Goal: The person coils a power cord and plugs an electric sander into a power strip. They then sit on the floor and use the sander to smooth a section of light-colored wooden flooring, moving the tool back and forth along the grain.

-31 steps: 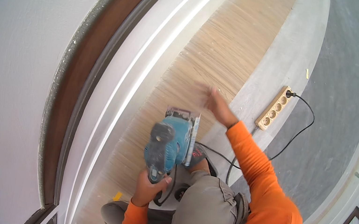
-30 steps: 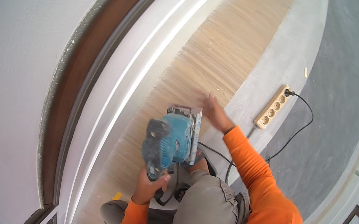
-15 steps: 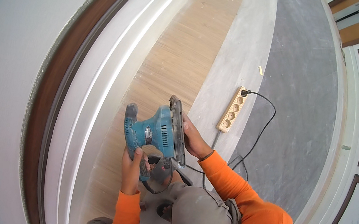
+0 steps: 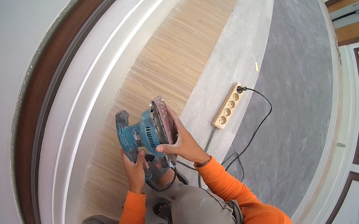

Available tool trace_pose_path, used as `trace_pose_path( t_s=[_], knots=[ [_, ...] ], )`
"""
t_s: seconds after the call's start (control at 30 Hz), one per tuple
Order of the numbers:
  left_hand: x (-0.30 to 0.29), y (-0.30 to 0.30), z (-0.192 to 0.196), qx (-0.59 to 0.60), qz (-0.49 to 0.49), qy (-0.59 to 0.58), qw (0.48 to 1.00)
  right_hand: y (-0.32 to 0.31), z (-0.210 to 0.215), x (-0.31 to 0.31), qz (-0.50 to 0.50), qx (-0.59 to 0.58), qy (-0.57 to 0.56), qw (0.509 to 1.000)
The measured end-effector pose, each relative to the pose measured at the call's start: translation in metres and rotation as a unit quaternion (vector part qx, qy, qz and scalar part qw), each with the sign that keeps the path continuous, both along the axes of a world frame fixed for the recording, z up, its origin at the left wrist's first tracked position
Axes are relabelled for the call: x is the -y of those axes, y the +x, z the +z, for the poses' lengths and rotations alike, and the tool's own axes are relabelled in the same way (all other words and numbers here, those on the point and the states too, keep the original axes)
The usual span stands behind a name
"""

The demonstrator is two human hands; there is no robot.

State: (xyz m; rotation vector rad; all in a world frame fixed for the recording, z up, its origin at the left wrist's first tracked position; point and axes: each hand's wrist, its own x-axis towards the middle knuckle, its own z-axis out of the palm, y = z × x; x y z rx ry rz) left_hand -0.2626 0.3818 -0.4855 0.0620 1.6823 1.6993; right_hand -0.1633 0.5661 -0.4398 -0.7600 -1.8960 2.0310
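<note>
A blue electric sander [image 4: 138, 134] is held up over the floor, tilted on its side so its flat sanding pad [image 4: 165, 120] faces right. Sandpaper, reddish and dusty, covers the pad. My left hand [image 4: 135, 170] is wrapped round the sander's body near its lower end, thumb on top. My right hand [image 4: 184, 142] grips the pad side, with the thumb on the near edge and the fingers over the pad's face. A black cord hangs from the sander's lower end beside my left hand.
A beige power strip [image 4: 228, 106] with one black plug lies on the grey floor to the right, its cable [image 4: 260, 125] looping back toward me. A yellowish scrap [image 4: 257, 67] lies beyond. White skirting [image 4: 101, 70] runs along the left wall. My bent knee [image 4: 205, 216] is close by.
The sander has come left and slightly down, turning so more of its sandpaper face shows. My right hand has shifted its hold; its thumb now lies over the near edge.
</note>
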Motion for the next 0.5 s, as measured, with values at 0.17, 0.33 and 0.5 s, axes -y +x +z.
trace_pose_path(
  t_s=[0.17, 0.33, 0.5],
  knots=[
    [0.001, -0.003, 0.002, 0.009, 0.003, 0.049, 0.999, 0.007, -0.003, -0.001, -0.038, -0.032, -0.07, 0.996],
    [0.002, -0.013, 0.014, -0.001, -0.028, 0.076, 0.997, 0.011, -0.006, -0.005, -0.054, -0.066, -0.101, 0.991],
    [0.007, -0.02, 0.029, 0.11, -0.047, 0.104, 0.987, 0.015, -0.01, -0.004, -0.075, -0.057, -0.214, 0.972]
  ],
)
